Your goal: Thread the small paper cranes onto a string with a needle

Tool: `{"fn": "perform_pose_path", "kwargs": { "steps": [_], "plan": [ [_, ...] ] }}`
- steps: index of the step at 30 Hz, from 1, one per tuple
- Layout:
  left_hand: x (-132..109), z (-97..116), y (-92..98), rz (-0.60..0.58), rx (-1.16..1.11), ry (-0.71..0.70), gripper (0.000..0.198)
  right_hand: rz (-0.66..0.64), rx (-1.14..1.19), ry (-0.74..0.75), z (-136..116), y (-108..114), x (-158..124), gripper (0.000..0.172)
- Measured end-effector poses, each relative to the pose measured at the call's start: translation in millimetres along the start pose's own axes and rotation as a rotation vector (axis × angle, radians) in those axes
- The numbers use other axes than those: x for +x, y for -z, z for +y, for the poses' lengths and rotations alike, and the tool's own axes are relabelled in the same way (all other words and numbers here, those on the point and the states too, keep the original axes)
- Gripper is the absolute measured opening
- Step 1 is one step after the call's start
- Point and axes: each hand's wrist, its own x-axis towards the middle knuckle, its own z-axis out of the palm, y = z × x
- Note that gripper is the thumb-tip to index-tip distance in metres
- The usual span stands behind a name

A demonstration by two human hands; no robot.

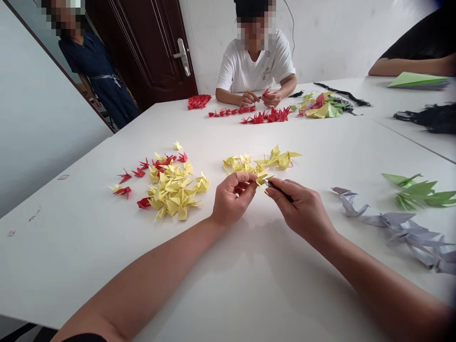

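Note:
My left hand (233,197) pinches a yellow paper crane (261,178) between thumb and fingertips, above the white table. In my right hand (302,202) is a slim tool with a dark handle (283,191) and a metal tip; its exact kind is hard to make out. The tip touches the crane. Just beyond my hands lies a row of yellow cranes (238,163). To the left is a heap of yellow cranes (174,190), with several red cranes (124,176) beside and among them.
Grey cranes (399,228) and green cranes (420,190) lie at the right. Across the table (124,251), a person in a white shirt (254,66) handles a red crane near red piles (269,115). Black cords (431,118) lie far right. Another person (103,76) stands by the door.

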Motion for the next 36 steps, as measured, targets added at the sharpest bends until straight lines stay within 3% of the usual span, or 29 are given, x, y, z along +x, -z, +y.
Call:
{"fn": "perform_pose_path", "kwargs": {
  "steps": [36],
  "plan": [
    [0.4,1.1,0.5,0.016,-0.042,0.042,0.011,-0.012,0.021,-0.035,0.4,-2.9,0.9,0.023]
  ]
}}
